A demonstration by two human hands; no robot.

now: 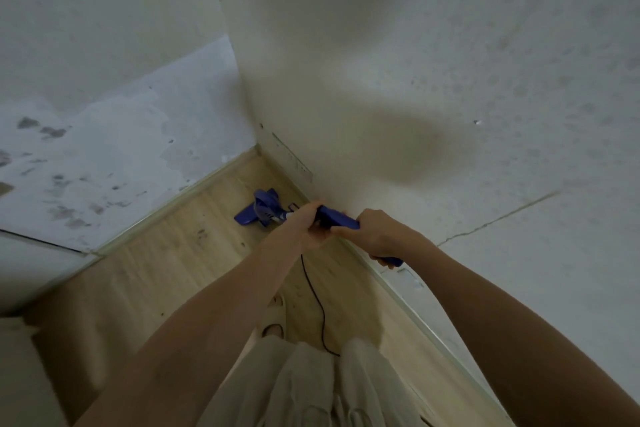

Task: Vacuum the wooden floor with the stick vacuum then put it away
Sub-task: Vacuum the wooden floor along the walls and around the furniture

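Head view: the blue stick vacuum (337, 217) is held in the middle of the frame. The left hand (308, 224) and right hand (375, 236) are wrapped around it, likely so its head (258, 210) is steered into the floor (194, 246) corner.

Stained white walls (450, 45), pale baseboard (194, 192).

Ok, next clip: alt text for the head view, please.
Seen from above, both hands grip a blue stick vacuum, left hand ahead of right hand, its head on the wooden floor in a corner of scuffed white walls. A black cord trails back toward the person.
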